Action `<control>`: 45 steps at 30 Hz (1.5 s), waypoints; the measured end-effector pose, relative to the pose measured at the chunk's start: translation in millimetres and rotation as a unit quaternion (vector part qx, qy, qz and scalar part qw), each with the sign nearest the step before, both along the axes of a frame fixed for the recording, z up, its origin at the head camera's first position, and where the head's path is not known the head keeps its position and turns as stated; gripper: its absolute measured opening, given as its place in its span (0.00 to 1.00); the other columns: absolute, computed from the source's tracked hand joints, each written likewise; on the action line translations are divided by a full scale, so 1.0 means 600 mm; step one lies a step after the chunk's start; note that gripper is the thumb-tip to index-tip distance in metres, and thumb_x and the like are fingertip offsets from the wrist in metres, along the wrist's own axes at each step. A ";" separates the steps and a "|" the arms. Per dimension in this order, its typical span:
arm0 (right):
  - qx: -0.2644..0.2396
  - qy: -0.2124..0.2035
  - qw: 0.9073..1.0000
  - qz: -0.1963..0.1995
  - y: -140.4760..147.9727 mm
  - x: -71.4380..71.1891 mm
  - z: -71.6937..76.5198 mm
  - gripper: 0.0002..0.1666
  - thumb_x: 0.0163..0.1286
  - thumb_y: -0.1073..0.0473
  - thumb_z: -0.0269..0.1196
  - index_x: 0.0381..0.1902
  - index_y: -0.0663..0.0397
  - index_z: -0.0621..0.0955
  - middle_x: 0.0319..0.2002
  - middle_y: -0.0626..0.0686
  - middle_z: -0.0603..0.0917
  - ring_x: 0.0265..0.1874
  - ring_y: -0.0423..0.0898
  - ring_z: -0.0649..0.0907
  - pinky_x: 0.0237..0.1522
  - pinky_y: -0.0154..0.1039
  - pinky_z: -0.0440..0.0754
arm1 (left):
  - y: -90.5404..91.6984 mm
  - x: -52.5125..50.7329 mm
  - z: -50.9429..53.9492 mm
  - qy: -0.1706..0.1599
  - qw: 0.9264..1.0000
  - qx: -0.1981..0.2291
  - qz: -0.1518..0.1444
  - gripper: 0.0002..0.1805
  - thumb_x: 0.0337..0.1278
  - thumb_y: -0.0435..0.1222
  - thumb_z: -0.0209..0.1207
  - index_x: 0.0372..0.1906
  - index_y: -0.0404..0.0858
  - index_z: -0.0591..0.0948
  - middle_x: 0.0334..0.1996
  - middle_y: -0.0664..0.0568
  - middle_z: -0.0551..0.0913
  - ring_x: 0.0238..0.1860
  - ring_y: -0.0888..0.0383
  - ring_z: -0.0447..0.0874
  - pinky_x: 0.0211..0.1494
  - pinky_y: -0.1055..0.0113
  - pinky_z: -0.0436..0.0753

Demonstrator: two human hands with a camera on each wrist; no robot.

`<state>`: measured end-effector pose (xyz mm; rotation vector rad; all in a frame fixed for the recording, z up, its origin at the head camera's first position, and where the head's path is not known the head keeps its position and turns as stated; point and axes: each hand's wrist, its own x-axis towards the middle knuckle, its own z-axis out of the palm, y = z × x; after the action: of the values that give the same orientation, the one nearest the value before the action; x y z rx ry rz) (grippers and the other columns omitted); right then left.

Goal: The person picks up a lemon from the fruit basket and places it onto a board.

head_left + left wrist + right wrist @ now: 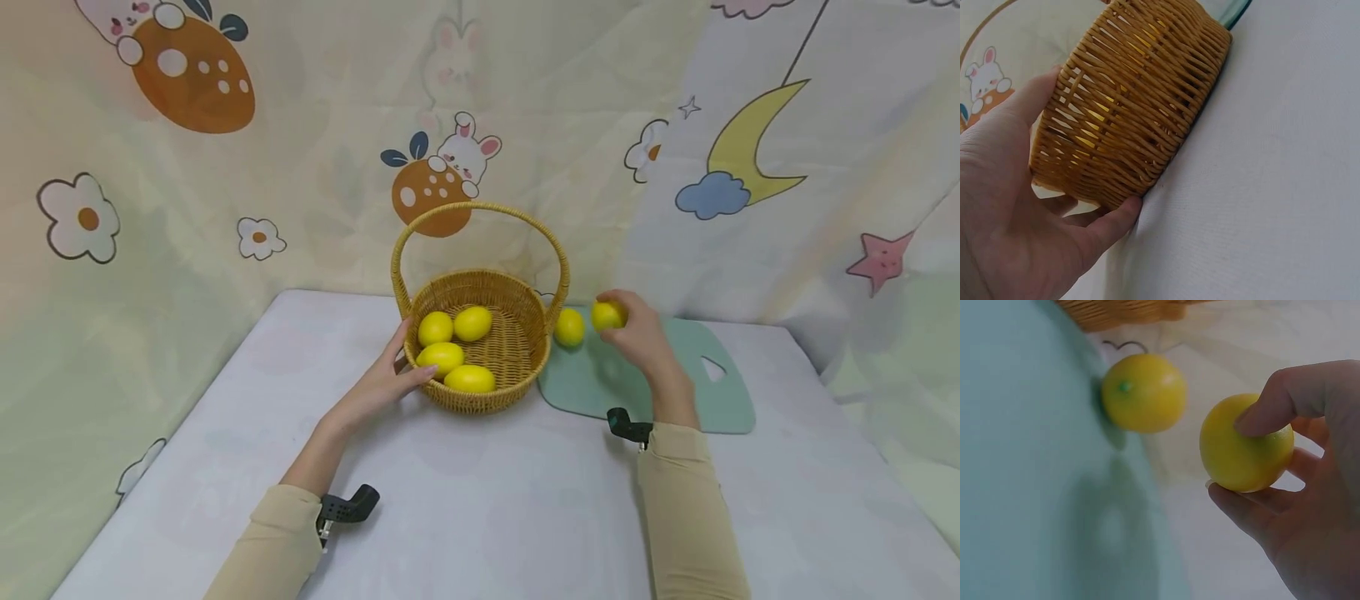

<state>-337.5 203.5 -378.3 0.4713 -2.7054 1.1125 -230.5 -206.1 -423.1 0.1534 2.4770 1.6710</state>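
A round wicker basket [480, 404] with a tall arched handle stands on the table, and several yellow lemons [470, 379] lie inside it. My left hand [382, 379] grips the basket's left side, thumb over the rim and fingers around the outer wall; the left wrist view shows the fingers against the weave [1129, 100]. Between the thumb and fingers of my right hand [637, 333] is a lemon [1241, 447], held above the green cutting board [592, 387]. Another lemon [569, 328] rests on the board, close to the basket's right side.
The cutting board has a cut-out hole [712, 369] near its right end. A white cloth covers the table [495, 508]. Behind it hangs a printed curtain [322, 150] with rabbits, flowers and a moon. Each wrist carries a small black camera mount [352, 504].
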 end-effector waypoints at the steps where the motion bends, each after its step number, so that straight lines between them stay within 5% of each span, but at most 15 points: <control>1: 0.000 -0.006 1.000 0.001 0.002 -0.003 -0.007 0.32 0.57 0.69 0.61 0.63 0.59 0.75 0.66 0.63 0.73 0.57 0.60 0.72 0.56 0.56 0.70 | 0.001 0.000 0.000 0.000 1.000 0.001 0.000 0.54 0.56 0.63 0.62 0.75 0.75 0.36 0.80 0.65 0.33 0.81 0.41 0.42 0.77 0.34 0.50; 12: -0.013 -0.041 0.999 0.012 0.005 -0.025 -0.057 0.32 0.57 0.70 0.60 0.63 0.61 0.74 0.68 0.65 0.69 0.64 0.63 0.69 0.65 0.62 0.66 | 0.003 0.001 0.002 0.003 1.000 0.001 -0.004 0.53 0.57 0.63 0.62 0.75 0.76 0.36 0.81 0.64 0.33 0.80 0.40 0.44 0.75 0.32 0.53; 22: 0.006 -0.034 0.999 0.035 0.004 -0.030 -0.065 0.33 0.57 0.74 0.58 0.64 0.67 0.72 0.67 0.69 0.67 0.65 0.64 0.66 0.67 0.64 0.63 | 0.003 -0.002 0.002 0.005 1.000 0.001 -0.005 0.52 0.58 0.62 0.61 0.75 0.76 0.36 0.81 0.64 0.32 0.80 0.38 0.43 0.75 0.32 0.52; 35: 0.030 -0.088 0.995 0.047 0.005 -0.018 -0.037 0.47 0.56 0.71 0.59 0.76 0.59 0.60 0.76 0.67 0.55 0.76 0.66 0.54 0.75 0.67 0.51 | 0.002 -0.001 -0.001 0.012 1.000 -0.004 -0.001 0.53 0.57 0.63 0.61 0.75 0.75 0.36 0.80 0.65 0.32 0.81 0.40 0.43 0.75 0.33 0.55; 45: 0.047 -0.068 0.996 0.030 0.004 0.006 0.026 0.42 0.66 0.63 0.60 0.76 0.56 0.60 0.77 0.65 0.54 0.76 0.65 0.55 0.74 0.68 0.54 | 0.001 0.000 0.000 0.009 1.000 0.000 -0.001 0.53 0.56 0.63 0.62 0.75 0.76 0.36 0.80 0.66 0.33 0.81 0.40 0.43 0.75 0.33 0.53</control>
<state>-333.7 205.7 -362.8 0.5114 -2.8904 1.0718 -230.8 -205.2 -423.1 0.1709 2.4882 1.6758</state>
